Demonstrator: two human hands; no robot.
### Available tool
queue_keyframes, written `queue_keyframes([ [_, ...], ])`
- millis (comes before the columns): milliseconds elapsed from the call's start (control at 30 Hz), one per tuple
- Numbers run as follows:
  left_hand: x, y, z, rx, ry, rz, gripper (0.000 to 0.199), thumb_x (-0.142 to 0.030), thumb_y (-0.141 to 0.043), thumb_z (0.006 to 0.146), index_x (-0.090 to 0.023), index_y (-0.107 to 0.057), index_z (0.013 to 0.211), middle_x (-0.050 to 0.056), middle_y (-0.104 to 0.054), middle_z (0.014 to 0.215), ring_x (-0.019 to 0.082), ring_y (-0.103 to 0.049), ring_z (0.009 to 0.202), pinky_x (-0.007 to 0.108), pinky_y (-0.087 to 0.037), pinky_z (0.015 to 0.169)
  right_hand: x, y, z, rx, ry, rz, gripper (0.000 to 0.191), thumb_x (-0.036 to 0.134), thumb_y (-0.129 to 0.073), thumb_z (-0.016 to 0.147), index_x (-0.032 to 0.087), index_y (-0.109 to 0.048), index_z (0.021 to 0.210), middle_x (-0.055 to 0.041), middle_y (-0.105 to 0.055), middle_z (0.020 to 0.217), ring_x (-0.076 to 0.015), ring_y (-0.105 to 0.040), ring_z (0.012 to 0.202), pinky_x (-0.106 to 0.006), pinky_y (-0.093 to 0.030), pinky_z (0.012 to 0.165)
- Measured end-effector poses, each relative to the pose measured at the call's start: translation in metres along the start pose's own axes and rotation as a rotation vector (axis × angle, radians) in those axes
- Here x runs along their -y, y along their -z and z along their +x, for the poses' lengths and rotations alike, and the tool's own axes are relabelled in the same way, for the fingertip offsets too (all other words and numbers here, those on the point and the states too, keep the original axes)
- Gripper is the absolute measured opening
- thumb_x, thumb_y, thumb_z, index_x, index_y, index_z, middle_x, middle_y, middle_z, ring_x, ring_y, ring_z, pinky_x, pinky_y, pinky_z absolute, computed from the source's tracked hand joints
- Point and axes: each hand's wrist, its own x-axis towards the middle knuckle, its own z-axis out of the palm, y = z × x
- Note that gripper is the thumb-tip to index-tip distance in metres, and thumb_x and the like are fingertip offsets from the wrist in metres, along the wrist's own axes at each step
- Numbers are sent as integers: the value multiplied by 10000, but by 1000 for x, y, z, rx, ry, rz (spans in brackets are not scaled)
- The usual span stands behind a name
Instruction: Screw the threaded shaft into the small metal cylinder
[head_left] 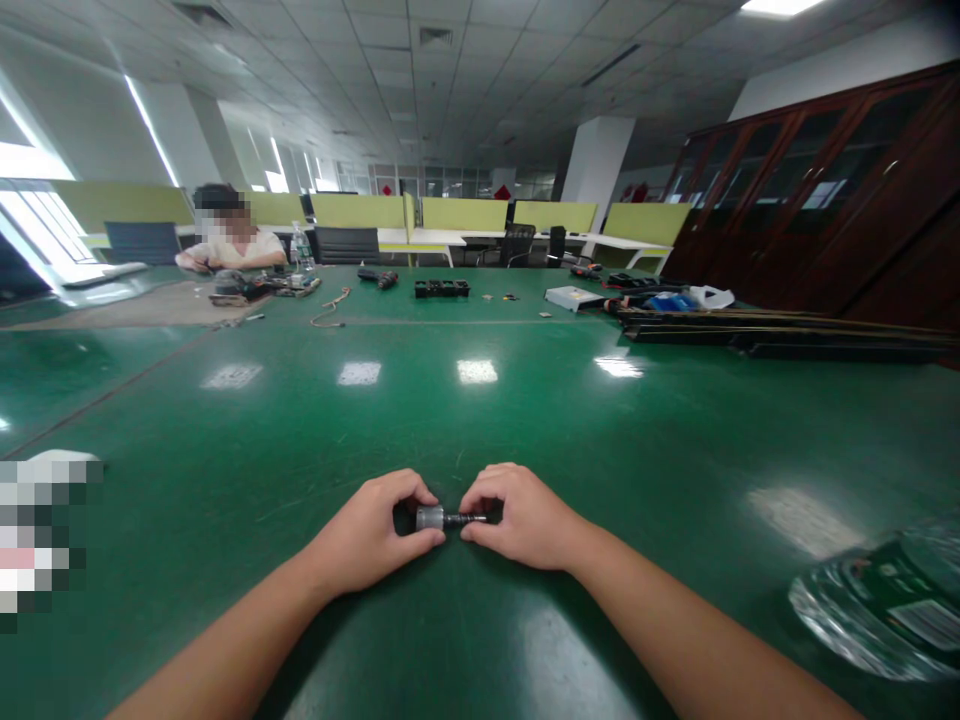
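In the head view, the left hand (367,535) and the right hand (525,515) face each other low in the middle, over a green surface (420,420). Between them is a small metal part: a grey cylinder (430,517) at its left end, and a dark, ridged shaft (454,519) running to the right, roughly level. The left fingers are clamped on the cylinder, thumb on the near side and forefinger on the far side. The right fingers curl about the shaft's end, thumb and forefinger a little apart; whether they press on it, I cannot tell.

Either side of the hands the green runs wide. At the left edge of the view sits a pixelated pale item (34,530); at the lower right, a large clear bottle (862,600) with a green label is cut by the view's edge. Both are well apart from the hands. Ahead, a broad stretch of green marked by light reflections reaches to a far row: a cable (330,308), a black power tool (379,279), a black rack (442,289), a pale box (574,298) and, on the right, long dark strips (750,328). A seam (135,382) slants across the left side. Beyond it, a person (251,250) sits at the far edge.
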Motion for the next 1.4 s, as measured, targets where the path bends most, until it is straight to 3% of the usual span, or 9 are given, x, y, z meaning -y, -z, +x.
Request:
queue_keyframes([
  [900, 4, 5, -1, -10, 4, 20, 161, -314, -676, 797, -194, -634, 895, 25, -665, 890, 187, -607, 819, 286, -462, 740, -10, 9, -1, -1, -49, -15, 81, 220, -739, 723, 194, -727, 799, -2, -648, 729, -131, -568, 707, -253, -412, 665],
  [1100, 6, 5, 0, -26, 27, 34, 159, -307, -678, 804, -189, -631, 899, 24, -660, 891, 185, -605, 812, 285, -462, 737, -13, 15, -2, -31, -87, -151, 72, 232, -750, 712, 208, -718, 772, 6, -653, 712, -149, -572, 732, -313, -391, 773],
  [1400, 5, 6, 0, -23, 43, 32, 161, -314, -677, 803, -188, -630, 892, 19, -658, 881, 184, -604, 810, 285, -460, 733, -13, 13, -2, -42, -78, -104, 71, 227, -749, 714, 210, -716, 775, 15, -650, 713, -136, -572, 723, -291, -390, 750],
])
